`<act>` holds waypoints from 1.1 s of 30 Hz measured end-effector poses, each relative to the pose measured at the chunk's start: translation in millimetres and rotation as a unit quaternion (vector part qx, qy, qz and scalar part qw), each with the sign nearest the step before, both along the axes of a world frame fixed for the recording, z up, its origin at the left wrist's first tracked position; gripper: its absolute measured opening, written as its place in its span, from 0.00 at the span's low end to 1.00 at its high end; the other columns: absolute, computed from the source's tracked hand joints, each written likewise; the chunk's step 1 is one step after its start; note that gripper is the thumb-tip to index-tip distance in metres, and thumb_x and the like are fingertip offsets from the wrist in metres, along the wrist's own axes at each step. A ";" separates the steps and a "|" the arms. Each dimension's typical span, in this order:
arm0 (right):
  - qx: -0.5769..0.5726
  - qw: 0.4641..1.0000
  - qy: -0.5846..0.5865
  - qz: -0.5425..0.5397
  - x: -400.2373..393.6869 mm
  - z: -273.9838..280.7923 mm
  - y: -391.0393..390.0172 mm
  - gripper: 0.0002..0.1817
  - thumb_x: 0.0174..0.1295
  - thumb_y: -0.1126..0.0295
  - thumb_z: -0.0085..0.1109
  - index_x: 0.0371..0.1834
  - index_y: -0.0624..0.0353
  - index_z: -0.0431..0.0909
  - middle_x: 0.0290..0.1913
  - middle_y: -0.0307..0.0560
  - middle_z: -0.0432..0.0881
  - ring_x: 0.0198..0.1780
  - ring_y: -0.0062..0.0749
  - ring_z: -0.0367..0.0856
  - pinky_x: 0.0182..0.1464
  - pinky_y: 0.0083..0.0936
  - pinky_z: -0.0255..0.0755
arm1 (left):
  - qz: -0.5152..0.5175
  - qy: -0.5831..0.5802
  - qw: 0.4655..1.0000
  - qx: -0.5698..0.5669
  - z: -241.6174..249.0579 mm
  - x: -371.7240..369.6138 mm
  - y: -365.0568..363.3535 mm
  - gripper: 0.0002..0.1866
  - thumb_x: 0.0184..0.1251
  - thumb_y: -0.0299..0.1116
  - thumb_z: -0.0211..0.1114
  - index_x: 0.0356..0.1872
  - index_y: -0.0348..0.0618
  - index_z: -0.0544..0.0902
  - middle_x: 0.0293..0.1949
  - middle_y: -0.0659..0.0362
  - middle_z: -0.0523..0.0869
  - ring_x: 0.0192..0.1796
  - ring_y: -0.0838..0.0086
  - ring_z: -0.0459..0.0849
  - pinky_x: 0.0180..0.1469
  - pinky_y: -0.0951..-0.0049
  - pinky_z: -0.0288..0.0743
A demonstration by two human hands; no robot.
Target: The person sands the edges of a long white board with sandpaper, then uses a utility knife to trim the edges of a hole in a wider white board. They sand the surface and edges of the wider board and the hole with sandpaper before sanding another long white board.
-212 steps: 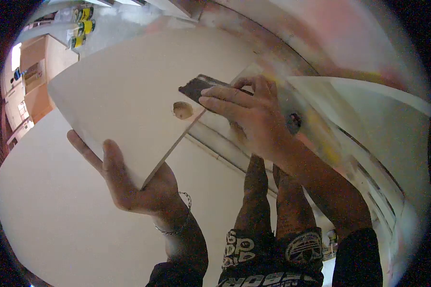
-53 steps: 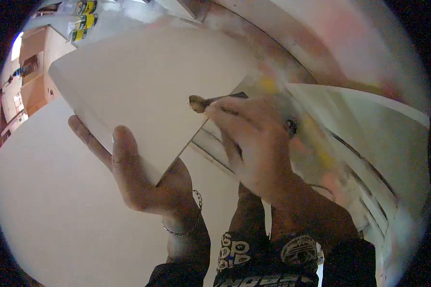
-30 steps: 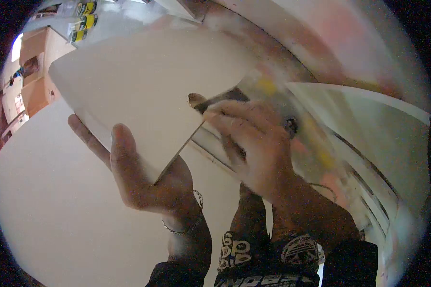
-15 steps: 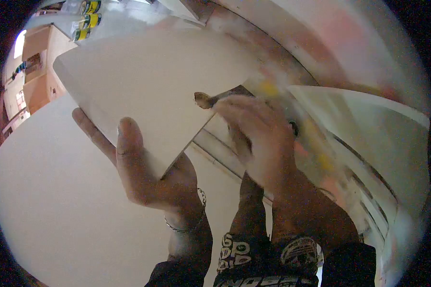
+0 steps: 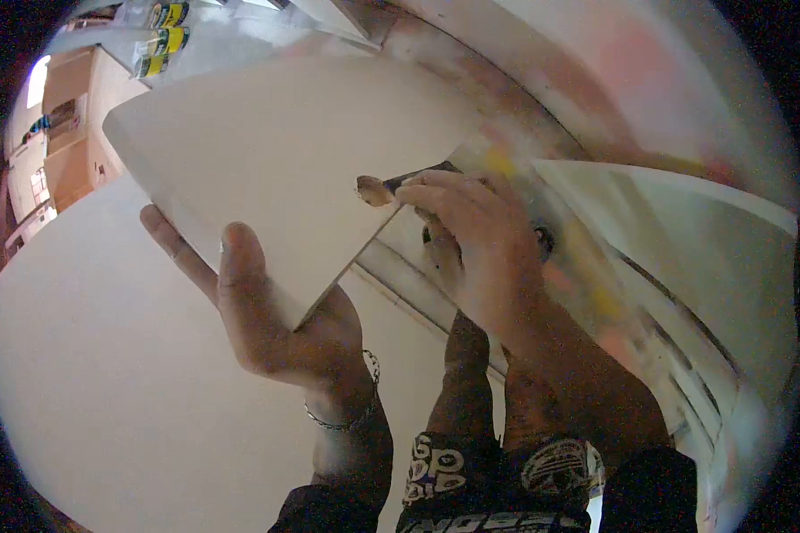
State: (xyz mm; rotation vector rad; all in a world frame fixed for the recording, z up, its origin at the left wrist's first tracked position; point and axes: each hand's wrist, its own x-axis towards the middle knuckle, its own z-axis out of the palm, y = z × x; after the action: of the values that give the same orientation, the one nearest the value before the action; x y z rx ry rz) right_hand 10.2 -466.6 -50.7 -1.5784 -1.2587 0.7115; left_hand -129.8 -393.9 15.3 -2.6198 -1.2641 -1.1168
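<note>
A flat white board (image 5: 284,133) with a rounded corner is tilted in front of me. My left hand (image 5: 271,311) grips its lower corner from below, with the thumb lying on the top face and a finger along the left edge. At the board's right edge, my right hand (image 5: 484,235) is closed around a thin, bent piece resembling sandpaper (image 5: 375,191). Its brown end lies on the board's face, and its dark part runs under the fingers. The palm side of my right hand is partly hidden.
Beneath is a large white surface (image 5: 107,355). Several containers with yellow labels (image 5: 169,40) stand at the upper left. A pale panel (image 5: 684,222) lies at the right, near a paint-stained surface (image 5: 587,266). My printed dark clothing (image 5: 498,480) shows below.
My right hand has shifted slightly, and more of the brown end of the sandpaper-like piece shows. The board and my left hand have barely moved.
</note>
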 end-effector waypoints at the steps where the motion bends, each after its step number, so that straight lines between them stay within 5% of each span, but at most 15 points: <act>1: 0.001 1.000 -0.002 -0.001 -2.4 7.0 1.1 0.20 0.51 0.78 0.63 0.51 0.57 0.82 0.52 0.47 0.84 0.53 0.48 0.79 0.57 0.44 0.70 | -0.001 -0.002 1.000 0.001 -1.2 -3.5 4.2 0.25 0.63 0.37 0.74 0.57 0.36 0.79 0.72 0.30 0.64 0.74 0.35 0.63 0.65 0.35 0.72; 9: 0.002 1.000 -0.018 0.020 -10.5 15.0 -4.3 0.18 0.54 0.77 0.62 0.50 0.56 0.82 0.52 0.47 0.85 0.49 0.48 0.79 0.53 0.44 0.70 | -0.003 -0.111 0.992 -0.051 -8.7 -5.7 -1.6 0.17 0.71 0.33 0.66 0.57 0.38 0.80 0.73 0.31 0.62 0.74 0.36 0.62 0.65 0.37 0.72; 13: 0.054 0.997 0.049 0.006 -11.2 8.2 -13.9 0.18 0.53 0.77 0.62 0.49 0.56 0.82 0.52 0.48 0.85 0.49 0.48 0.79 0.53 0.44 0.69 | -0.005 0.000 1.000 -0.012 -2.6 -6.0 -6.2 0.14 0.74 0.30 0.61 0.56 0.39 0.80 0.75 0.31 0.59 0.75 0.36 0.61 0.65 0.37 0.72; 15: 0.002 1.000 -0.008 0.001 -11.7 5.6 -6.3 0.19 0.52 0.78 0.63 0.50 0.56 0.82 0.51 0.47 0.85 0.49 0.48 0.80 0.53 0.43 0.70 | 0.008 -0.079 0.995 -0.068 -3.8 -7.3 -6.8 0.14 0.76 0.34 0.61 0.56 0.39 0.80 0.74 0.30 0.59 0.75 0.35 0.62 0.65 0.37 0.72; 24: 0.017 0.999 0.031 0.015 -16.2 29.3 -9.7 0.21 0.51 0.79 0.64 0.51 0.57 0.82 0.51 0.49 0.85 0.51 0.49 0.80 0.56 0.44 0.71 | -0.002 0.003 1.000 0.001 -5.0 -18.5 2.8 0.25 0.65 0.40 0.73 0.58 0.38 0.79 0.70 0.31 0.68 0.73 0.35 0.65 0.65 0.38 0.72; 33: 0.019 0.999 0.032 0.002 -15.6 12.4 -6.0 0.19 0.50 0.79 0.63 0.48 0.58 0.83 0.51 0.46 0.85 0.50 0.49 0.81 0.56 0.43 0.71 | 0.004 0.032 0.999 0.009 1.3 -23.1 2.3 0.25 0.65 0.39 0.73 0.59 0.39 0.77 0.69 0.31 0.69 0.72 0.34 0.65 0.64 0.38 0.74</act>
State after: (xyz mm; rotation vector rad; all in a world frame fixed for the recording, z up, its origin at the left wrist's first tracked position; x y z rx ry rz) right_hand -5.5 -472.6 -38.3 -1.5110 -1.2217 0.7312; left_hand -152.9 -391.6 16.6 -2.6128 -1.2445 -1.0286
